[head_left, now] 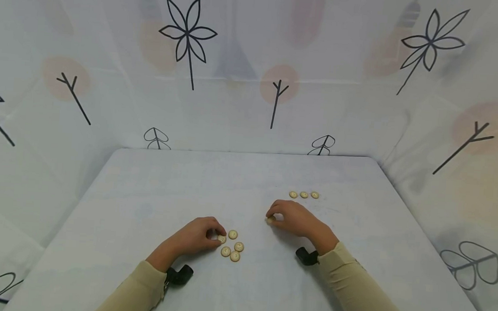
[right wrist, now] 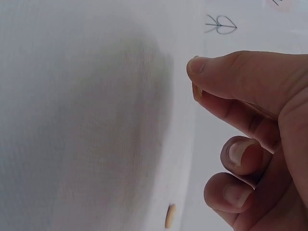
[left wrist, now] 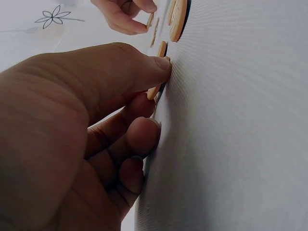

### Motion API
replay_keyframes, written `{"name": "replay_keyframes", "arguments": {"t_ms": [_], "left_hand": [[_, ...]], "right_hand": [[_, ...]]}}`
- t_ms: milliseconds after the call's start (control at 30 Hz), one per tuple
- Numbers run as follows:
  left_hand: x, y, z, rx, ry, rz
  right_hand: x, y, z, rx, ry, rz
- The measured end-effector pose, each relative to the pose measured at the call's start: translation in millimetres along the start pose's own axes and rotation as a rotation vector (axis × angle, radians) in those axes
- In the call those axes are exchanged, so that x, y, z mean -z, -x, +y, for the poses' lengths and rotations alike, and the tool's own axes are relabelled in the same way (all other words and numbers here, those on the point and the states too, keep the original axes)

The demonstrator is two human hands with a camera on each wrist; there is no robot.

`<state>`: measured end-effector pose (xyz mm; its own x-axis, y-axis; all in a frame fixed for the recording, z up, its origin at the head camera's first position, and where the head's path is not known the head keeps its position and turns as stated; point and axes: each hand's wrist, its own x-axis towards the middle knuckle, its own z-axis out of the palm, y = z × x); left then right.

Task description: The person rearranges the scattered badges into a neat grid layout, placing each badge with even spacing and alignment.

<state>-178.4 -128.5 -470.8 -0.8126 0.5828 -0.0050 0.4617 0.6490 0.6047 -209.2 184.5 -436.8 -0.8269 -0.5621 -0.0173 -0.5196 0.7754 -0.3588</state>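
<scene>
Pale wooden buttons lie on the white table in two groups. My left hand (head_left: 197, 235) is at the left side of the nearer cluster, with thumb and forefinger about one button (head_left: 222, 239) at the table surface. Several other buttons (head_left: 235, 256) lie just to its right. Farther right and back, my right hand (head_left: 294, 217) pinches another button (head_left: 270, 220) between thumb and fingertip. In the right wrist view this button (right wrist: 197, 92) is held above the cloth and mostly covered by the thumb. Beyond that hand, three buttons (head_left: 304, 195) stand in a short row.
The white-covered table (head_left: 179, 180) has its far edge against a patterned cloth backdrop (head_left: 234, 112) with drawn flowers and twigs. Cloth also hangs at both sides. Black wrist cameras (head_left: 179, 275) sit below each hand, close to the tabletop.
</scene>
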Motion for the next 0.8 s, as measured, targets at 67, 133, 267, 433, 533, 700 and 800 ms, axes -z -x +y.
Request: {"name": "replay_keyframes", "arguments": {"t_ms": [67, 133, 267, 433, 533, 700, 800], "left_hand": [[0.1, -0.4, 0.2, 0.003, -0.004, 0.001], [0.5, -0.5, 0.7, 0.007, -0.005, 0.001], [0.7, -0.7, 1.2, 0.005, -0.001, -0.004], [-0.3, -1.7, -0.7, 0.011, -0.014, -0.008], [-0.6, -2.0, -1.2, 0.017, -0.013, -0.011], [0.0, -1.8, -0.1, 0.022, -0.013, -0.018], [0.1, -1.7, -0.4, 0.018, -0.017, -0.017]], "right_hand": [[0, 0.0, 3, -0.015, 0.0, 0.003], [1, 0.7, 6, -0.035, -0.008, 0.007], [3, 1.7, 11, -0.053, -0.012, 0.018], [5, 2.9, 18, -0.086, -0.005, 0.026], [6, 3.7, 22, -0.098, -0.015, 0.034], [9, 5.4, 27, -0.098, -0.015, 0.054], [11, 6.3, 31, -0.093, 0.0, 0.07]]}}
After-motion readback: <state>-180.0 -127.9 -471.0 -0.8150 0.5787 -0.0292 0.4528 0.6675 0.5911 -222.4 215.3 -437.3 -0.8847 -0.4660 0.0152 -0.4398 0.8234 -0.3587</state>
